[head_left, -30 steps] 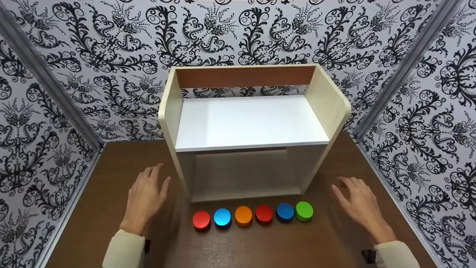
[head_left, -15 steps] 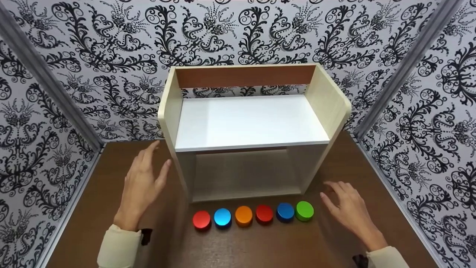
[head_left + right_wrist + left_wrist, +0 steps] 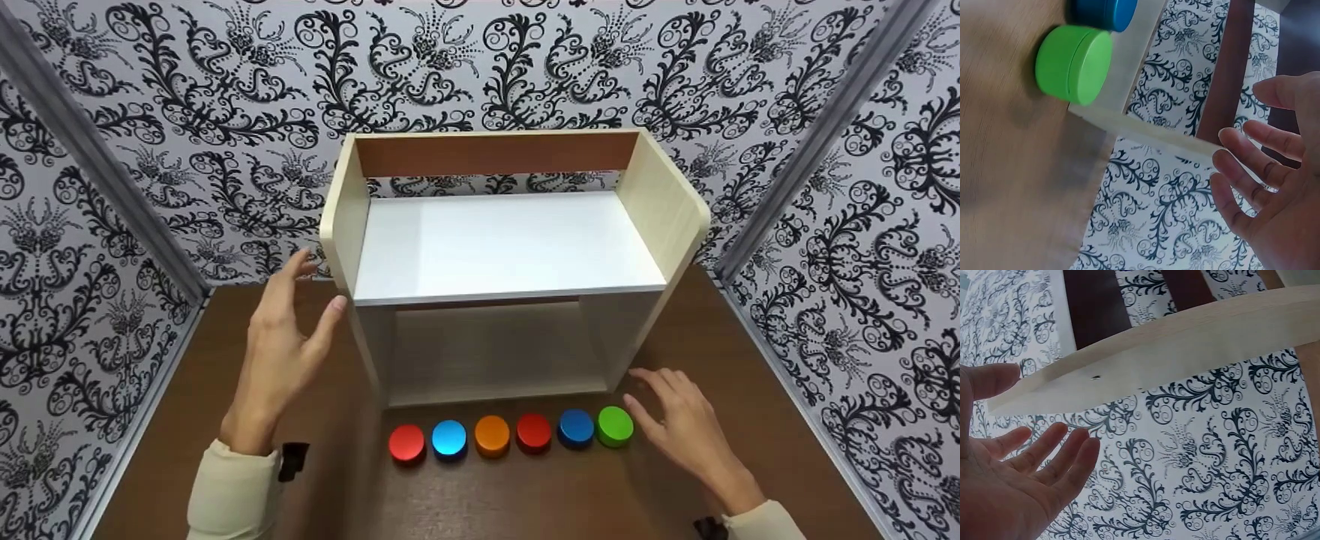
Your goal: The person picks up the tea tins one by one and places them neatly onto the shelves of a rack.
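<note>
My left hand (image 3: 277, 352) is held beside the left side panel of a small wooden shelf (image 3: 510, 244), fingers spread and nothing in them. In the left wrist view the thumb and fingers (image 3: 1075, 461) stand on either side of that panel's edge, seemingly apart from it. My right hand (image 3: 679, 420) hovers just right of a green round container (image 3: 615, 426), near the shelf's lower right corner. Its fingers are loosely bent and hold nothing. Left of the green one, in a row, are a dark blue container (image 3: 575, 427), a red one (image 3: 533, 433) and an orange one (image 3: 492, 436).
The row continues with a light blue container (image 3: 448, 439) and another red container (image 3: 406, 444), all on the brown table (image 3: 480, 502) before the shelf. The shelf has a white upper board (image 3: 502, 244) and a lower compartment. Patterned walls (image 3: 480, 67) close in the back and sides.
My left hand has moved forward and up along the shelf's left side, its thumb spreading wider. My right hand has come left toward the green container. Shelf and containers stay put.
</note>
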{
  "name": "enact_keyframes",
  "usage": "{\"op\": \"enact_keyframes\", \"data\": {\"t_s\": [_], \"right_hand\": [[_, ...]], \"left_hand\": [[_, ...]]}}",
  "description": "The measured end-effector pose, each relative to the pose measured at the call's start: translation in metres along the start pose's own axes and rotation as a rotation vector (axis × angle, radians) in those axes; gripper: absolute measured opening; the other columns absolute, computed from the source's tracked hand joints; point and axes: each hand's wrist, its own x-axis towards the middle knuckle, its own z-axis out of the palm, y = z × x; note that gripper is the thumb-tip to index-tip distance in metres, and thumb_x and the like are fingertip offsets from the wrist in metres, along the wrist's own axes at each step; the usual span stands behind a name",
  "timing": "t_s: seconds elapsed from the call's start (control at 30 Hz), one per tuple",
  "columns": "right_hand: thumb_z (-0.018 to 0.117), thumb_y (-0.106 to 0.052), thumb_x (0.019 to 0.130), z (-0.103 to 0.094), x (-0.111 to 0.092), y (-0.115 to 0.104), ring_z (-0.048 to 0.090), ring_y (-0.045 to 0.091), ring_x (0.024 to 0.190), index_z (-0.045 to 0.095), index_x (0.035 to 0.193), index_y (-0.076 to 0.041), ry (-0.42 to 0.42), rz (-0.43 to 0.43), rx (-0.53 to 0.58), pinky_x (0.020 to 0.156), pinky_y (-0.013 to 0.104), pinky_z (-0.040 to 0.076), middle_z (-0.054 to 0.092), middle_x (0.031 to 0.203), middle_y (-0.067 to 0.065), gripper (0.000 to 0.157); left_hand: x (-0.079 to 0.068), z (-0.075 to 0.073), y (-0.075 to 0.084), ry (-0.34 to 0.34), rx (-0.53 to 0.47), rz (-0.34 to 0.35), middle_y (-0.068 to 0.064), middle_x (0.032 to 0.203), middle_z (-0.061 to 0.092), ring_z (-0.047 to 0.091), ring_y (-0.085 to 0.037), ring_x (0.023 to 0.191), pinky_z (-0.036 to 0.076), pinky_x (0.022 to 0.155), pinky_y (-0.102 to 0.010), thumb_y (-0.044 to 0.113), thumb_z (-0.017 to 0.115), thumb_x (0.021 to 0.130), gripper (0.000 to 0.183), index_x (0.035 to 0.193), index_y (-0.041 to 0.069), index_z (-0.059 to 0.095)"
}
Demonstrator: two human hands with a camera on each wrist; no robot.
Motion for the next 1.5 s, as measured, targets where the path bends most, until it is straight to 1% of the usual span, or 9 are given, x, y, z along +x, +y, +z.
{"op": "enact_keyframes", "data": {"t_s": [0.07,0.3,0.57,0.8,0.9,1.07,1.17,1.37,1.5], "right_hand": [[0.082,-0.015,0.084,0.001,0.001,-0.003,0.060,0.026,0.090,0.071,0.114,-0.006,-0.004,-0.006,0.003,0.073,0.047,0.056,0.066,0.097,0.007,0.034],[0.084,-0.015,0.083,0.004,0.003,-0.012,0.059,0.020,0.090,0.071,0.115,-0.007,-0.009,-0.023,0.018,0.072,0.043,0.057,0.066,0.098,0.003,0.036],[0.084,-0.015,0.083,0.009,0.002,-0.023,0.057,0.013,0.089,0.071,0.120,-0.010,-0.038,-0.003,0.069,0.070,0.037,0.056,0.064,0.098,-0.005,0.039],[0.085,-0.016,0.084,0.013,0.001,-0.032,0.054,0.010,0.085,0.070,0.122,-0.011,-0.053,0.007,0.087,0.066,0.032,0.051,0.064,0.097,-0.008,0.041],[0.084,-0.017,0.084,0.016,0.000,-0.035,0.055,0.010,0.085,0.070,0.123,-0.012,-0.060,0.008,0.093,0.067,0.032,0.052,0.063,0.097,-0.009,0.042],[0.084,-0.017,0.084,0.020,-0.001,-0.040,0.059,0.015,0.088,0.069,0.125,-0.012,-0.062,0.003,0.115,0.070,0.033,0.055,0.064,0.098,-0.008,0.044],[0.084,-0.018,0.084,0.023,-0.001,-0.042,0.059,0.013,0.090,0.069,0.125,-0.012,-0.067,0.008,0.124,0.071,0.033,0.057,0.064,0.099,-0.008,0.044],[0.083,-0.020,0.086,0.025,-0.002,-0.047,0.057,0.008,0.092,0.068,0.128,-0.014,-0.107,0.053,0.156,0.075,0.035,0.058,0.065,0.102,-0.009,0.045],[0.082,-0.021,0.087,0.027,-0.001,-0.051,0.056,0.007,0.094,0.067,0.128,-0.014,-0.132,0.073,0.175,0.078,0.036,0.059,0.065,0.103,-0.008,0.044]], "left_hand": [[0.003,0.000,0.003,0.003,-0.020,0.001,-0.025,0.135,0.055,0.056,-0.039,0.119,0.048,0.106,-0.053,0.005,0.073,0.092,0.068,0.151,-0.002,0.040],[0.015,0.002,0.008,0.033,-0.077,0.059,-0.026,0.137,0.053,0.053,-0.038,0.123,0.044,0.112,-0.053,0.001,0.072,0.091,0.072,0.153,-0.002,0.036],[0.026,0.006,0.010,0.049,-0.137,0.084,-0.021,0.142,0.051,0.054,-0.033,0.124,0.048,0.108,-0.055,-0.001,0.070,0.092,0.070,0.154,0.001,0.037],[0.032,0.012,0.010,0.046,-0.167,0.074,-0.023,0.142,0.049,0.053,-0.032,0.124,0.050,0.108,-0.051,0.001,0.067,0.095,0.067,0.154,0.001,0.036],[0.034,0.014,0.009,0.049,-0.197,0.076,-0.021,0.145,0.047,0.052,-0.032,0.127,0.052,0.108,-0.048,-0.001,0.065,0.095,0.065,0.154,0.001,0.037],[0.038,0.017,0.009,0.052,-0.247,0.076,-0.020,0.146,0.046,0.052,-0.032,0.130,0.053,0.106,-0.041,-0.003,0.062,0.096,0.062,0.153,0.000,0.037],[0.040,0.018,0.009,0.058,-0.262,0.077,-0.020,0.145,0.046,0.052,-0.033,0.128,0.054,0.105,-0.039,-0.004,0.061,0.097,0.060,0.153,-0.001,0.039],[0.043,0.020,0.009,0.069,-0.261,0.073,-0.020,0.143,0.048,0.053,-0.035,0.127,0.055,0.104,-0.037,-0.003,0.060,0.098,0.057,0.151,0.001,0.042],[0.043,0.021,0.009,0.073,-0.257,0.069,-0.021,0.142,0.049,0.053,-0.035,0.125,0.056,0.103,-0.037,-0.003,0.060,0.098,0.056,0.151,0.001,0.042]]}}
